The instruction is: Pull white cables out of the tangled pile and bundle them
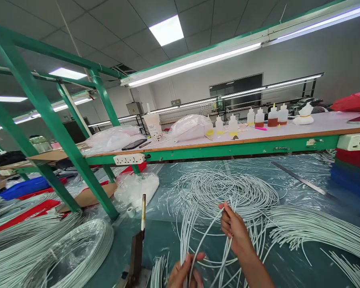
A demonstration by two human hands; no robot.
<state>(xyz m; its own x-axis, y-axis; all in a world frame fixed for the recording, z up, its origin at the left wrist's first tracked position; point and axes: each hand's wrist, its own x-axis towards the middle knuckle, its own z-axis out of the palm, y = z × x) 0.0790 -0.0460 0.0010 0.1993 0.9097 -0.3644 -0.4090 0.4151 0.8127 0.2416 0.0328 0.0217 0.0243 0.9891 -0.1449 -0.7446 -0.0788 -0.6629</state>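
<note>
Low in the view, my left hand is closed around a bundle of thin white cables that stands up and bends over toward the pile. My right hand pinches white cable near its ends, a little higher and to the right; one strand curves between the two hands. Behind them lies a large loose coil of white cable on the plastic-covered table. My left fingertips are partly hidden by the strands. Left of my left hand stands a dark hand-lever tool with an upright handle.
Cut cable bundles lie at right, and a steel ruler behind them. A big cable coil sits at left beside a green post. The raised shelf holds dropper bottles, a drink cup and plastic bags.
</note>
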